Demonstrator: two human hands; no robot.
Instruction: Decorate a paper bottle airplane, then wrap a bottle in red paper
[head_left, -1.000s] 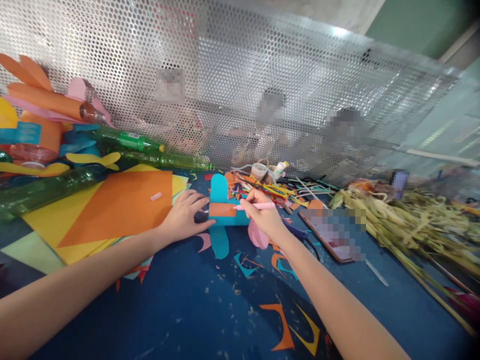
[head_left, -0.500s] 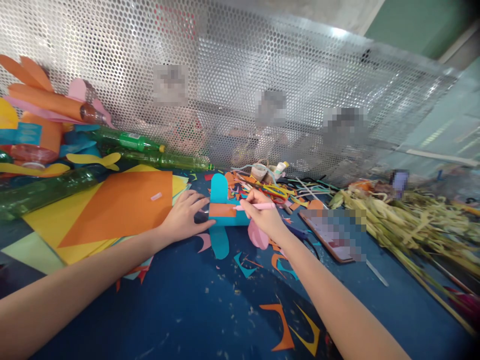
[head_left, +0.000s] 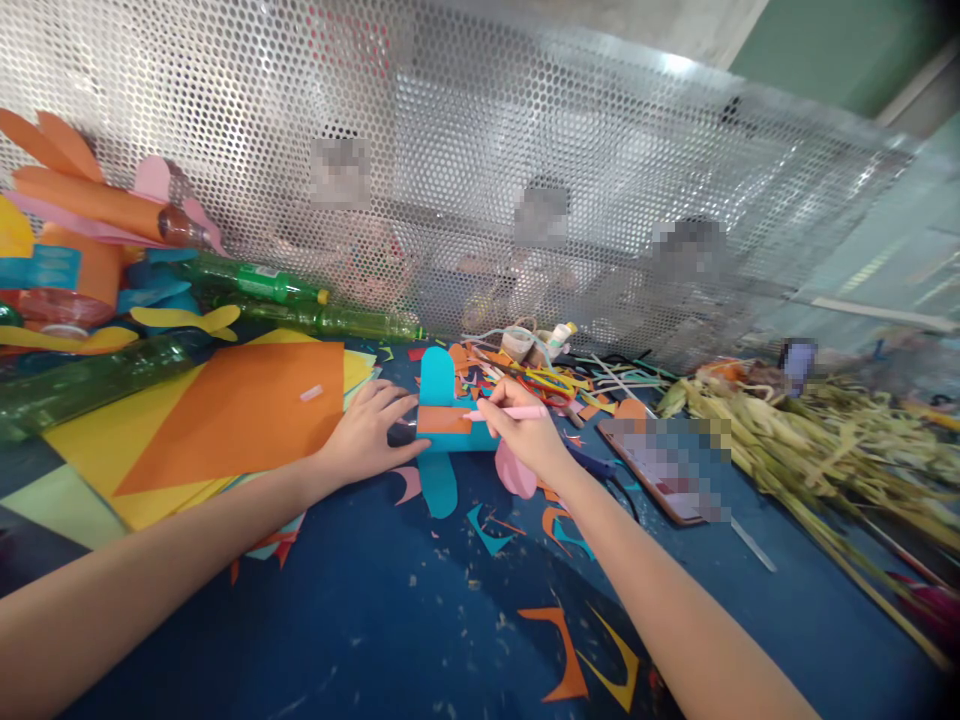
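Observation:
A bottle model plane, wrapped in blue paper, lies across the table with rounded blue wings and pink tail pieces. An orange paper strip covers part of its body. My left hand has its fingers and thumb on either side of the clear bottle neck, gripping that end. Between the fingers of my right hand is a pink marker, its tip touching the orange strip. A small pale pink cap rests on an orange paper sheet to the left.
Green plastic bottles and finished paper-and-bottle models crowd the back left. Paper scraps are scattered around. A phone and dried husks lie to the right. People sit behind the perforated metal screen.
The marker and my right hand have shifted very slightly left along the orange strip. My left hand stays at the bottle neck.

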